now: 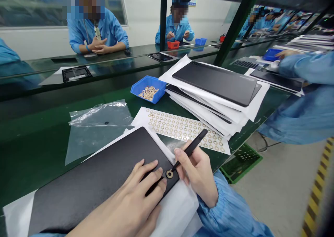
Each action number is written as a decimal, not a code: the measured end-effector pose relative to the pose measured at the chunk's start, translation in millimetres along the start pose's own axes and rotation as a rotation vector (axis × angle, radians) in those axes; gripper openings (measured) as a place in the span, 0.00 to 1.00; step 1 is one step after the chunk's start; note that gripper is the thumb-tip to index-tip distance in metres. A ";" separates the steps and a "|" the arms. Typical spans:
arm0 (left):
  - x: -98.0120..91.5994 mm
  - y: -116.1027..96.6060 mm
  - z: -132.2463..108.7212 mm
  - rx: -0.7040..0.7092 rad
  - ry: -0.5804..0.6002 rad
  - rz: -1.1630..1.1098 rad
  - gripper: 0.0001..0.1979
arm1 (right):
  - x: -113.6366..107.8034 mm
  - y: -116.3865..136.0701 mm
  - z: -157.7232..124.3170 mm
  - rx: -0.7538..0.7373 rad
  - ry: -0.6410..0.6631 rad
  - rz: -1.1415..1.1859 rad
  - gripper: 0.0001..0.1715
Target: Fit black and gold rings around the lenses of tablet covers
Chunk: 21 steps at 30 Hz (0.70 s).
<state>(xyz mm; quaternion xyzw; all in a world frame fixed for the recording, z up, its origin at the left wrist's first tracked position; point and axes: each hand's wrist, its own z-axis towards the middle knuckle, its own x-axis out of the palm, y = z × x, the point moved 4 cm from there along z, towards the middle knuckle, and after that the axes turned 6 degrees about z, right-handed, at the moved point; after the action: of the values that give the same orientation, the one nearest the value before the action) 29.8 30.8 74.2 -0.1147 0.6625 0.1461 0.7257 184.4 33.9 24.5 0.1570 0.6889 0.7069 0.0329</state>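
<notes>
A dark tablet back cover (104, 174) lies on white paper in front of me. My left hand (135, 195) rests on it, palm down, fingers stretched out and holding nothing. Between finger and thumb, my right hand (198, 171) pinches black tweezers (193, 147). Their tip meets a small gold-coloured ring (169, 174) at the cover's corner, close to my left fingertips. Whether the tips grip the ring or only touch it, I cannot tell. Just beyond my right hand is a white sheet (180, 125) covered with rows of similar rings.
A blue bin (146, 87) holds many small rings. Beside it, dark covers are stacked with white paper (208, 91). A clear plastic bag (99, 129) lies on the green bench. Co-workers in blue sit opposite and to the right. A green crate (241, 162) stands on the floor.
</notes>
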 end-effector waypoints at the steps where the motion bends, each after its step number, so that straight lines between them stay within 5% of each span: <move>1: 1.1 0.4 0.2 0.004 0.002 0.005 0.19 | -0.1 -0.3 -0.3 -0.005 0.001 -0.003 0.18; 21: 9.2 3.7 -5.0 0.037 -0.073 0.083 0.20 | -0.3 0.0 -2.3 -0.086 0.009 -0.055 0.14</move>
<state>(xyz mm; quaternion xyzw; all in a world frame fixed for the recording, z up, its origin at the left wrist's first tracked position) 24.6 33.0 64.6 -0.0682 0.6423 0.1681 0.7446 184.1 31.6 24.4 0.1331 0.6619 0.7356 0.0557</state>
